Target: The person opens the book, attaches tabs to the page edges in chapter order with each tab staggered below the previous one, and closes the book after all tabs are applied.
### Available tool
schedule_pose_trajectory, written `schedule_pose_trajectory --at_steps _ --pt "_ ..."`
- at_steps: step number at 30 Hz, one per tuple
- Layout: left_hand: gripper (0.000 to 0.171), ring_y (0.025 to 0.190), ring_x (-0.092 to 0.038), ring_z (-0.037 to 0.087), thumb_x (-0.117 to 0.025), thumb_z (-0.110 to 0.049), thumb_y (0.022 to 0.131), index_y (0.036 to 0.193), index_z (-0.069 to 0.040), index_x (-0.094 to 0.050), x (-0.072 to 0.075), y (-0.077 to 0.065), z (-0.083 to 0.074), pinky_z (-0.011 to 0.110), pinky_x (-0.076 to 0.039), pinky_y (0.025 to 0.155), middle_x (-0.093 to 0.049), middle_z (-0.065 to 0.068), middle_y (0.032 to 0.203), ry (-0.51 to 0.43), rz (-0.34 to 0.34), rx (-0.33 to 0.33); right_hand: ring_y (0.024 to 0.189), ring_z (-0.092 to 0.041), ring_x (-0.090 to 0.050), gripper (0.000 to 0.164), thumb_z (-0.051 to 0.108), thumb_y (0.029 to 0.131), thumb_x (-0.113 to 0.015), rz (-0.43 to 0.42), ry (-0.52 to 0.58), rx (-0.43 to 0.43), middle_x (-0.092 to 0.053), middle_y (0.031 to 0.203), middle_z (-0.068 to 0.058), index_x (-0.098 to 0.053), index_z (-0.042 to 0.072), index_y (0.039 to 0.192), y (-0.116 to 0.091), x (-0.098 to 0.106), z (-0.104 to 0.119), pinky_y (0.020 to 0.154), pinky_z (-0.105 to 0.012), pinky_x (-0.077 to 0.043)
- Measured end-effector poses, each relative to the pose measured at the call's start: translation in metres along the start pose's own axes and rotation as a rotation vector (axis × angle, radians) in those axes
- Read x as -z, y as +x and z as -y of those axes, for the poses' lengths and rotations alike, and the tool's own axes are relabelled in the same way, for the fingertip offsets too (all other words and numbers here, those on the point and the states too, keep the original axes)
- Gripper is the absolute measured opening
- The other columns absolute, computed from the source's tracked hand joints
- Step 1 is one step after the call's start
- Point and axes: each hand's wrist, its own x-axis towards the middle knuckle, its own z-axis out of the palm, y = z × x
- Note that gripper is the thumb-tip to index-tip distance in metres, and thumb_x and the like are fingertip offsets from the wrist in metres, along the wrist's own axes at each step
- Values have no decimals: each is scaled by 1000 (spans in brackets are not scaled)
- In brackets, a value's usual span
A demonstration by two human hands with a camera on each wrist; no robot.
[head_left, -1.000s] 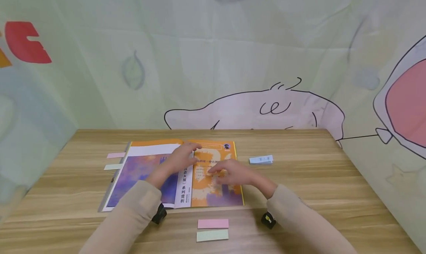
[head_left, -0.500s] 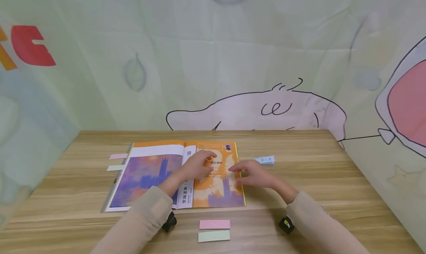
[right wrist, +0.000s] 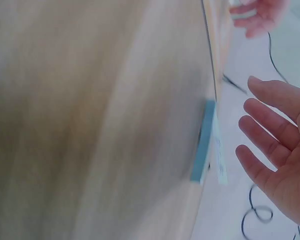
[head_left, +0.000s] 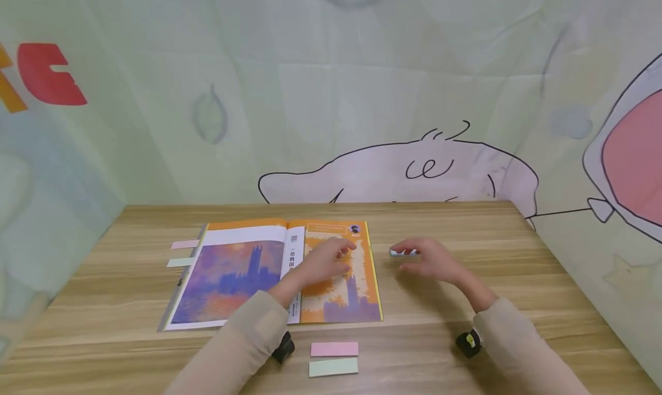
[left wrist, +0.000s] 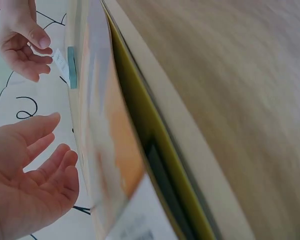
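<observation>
An open magazine (head_left: 233, 274) lies flat on the wooden table (head_left: 465, 222), with a purple painting on its left page and an orange right page. My left hand (head_left: 331, 256) is over the orange page with relaxed fingers and holds nothing. In the left wrist view the left hand (left wrist: 32, 175) shows an open palm close beside the magazine's page edge (left wrist: 110, 150). My right hand (head_left: 425, 256) reaches over a small blue sticky-note pad (head_left: 402, 252) just right of the magazine. In the right wrist view the right hand (right wrist: 280, 150) has straight fingers, a little apart from the pad (right wrist: 204, 142).
A pink note (head_left: 334, 349) and a green note (head_left: 333, 367) lie near the table's front edge. A second pink note (head_left: 184, 244) and green note (head_left: 179, 261) lie left of the magazine. Printed cloth walls (head_left: 331, 96) close in the back and both sides.
My right hand has left the orange page and moved right to the blue pad. My left hand has slid right and toward me along the right page.
</observation>
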Motion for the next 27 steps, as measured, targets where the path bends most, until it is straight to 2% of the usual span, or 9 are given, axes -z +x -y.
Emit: schedule_pose_trajectory --at_steps 5,9,14,19,23,27 --pt "38 106 -53 28 -64 -5 86 123 0 -55 -7 9 -10 41 -45 90 -57 15 117 -31 18 17 85 -27 -61 36 3 73 -75 -63 -30 -40 -68 96 -12 -67 -2 107 -6 11 -14 72 -42 -49" --pt "39 103 -55 29 -64 -4 85 122 2 -55 -14 20 -14 39 -46 87 -58 16 116 -14 9 -10 84 -27 -59 37 3 72 -75 -70 -35 -74 -68 95 -11 -66 -3 108 -7 14 -22 71 -45 -48" --pt "39 105 -55 29 -63 -5 85 122 3 -54 -24 32 -17 39 -46 87 -58 17 117 -18 22 -11 86 -25 -58 39 4 71 -77 -65 -43 -103 -68 96 -10 -66 -3 108 -6 16 -28 74 -45 -47" --pt "39 108 -54 28 -62 -7 87 124 1 -54 -32 44 -23 39 -45 91 -58 16 119 25 29 10 89 -27 -58 39 1 71 -77 -53 -37 -114 -66 100 -15 -65 -5 108 -2 16 -34 78 -46 -47" --pt "39 108 -54 26 -62 -8 86 124 0 -55 -38 54 -29 37 -44 92 -58 15 118 67 26 18 88 -27 -58 39 0 71 -76 -27 -10 -125 -66 100 -16 -64 -7 108 1 14 -40 78 -43 -48" --pt "39 108 -55 25 -63 -6 84 122 0 -57 -48 66 -30 34 -43 94 -60 14 118 116 -3 30 89 -26 -60 40 1 71 -76 7 -3 -114 -66 101 -18 -64 -8 108 5 11 -47 78 -39 -49"
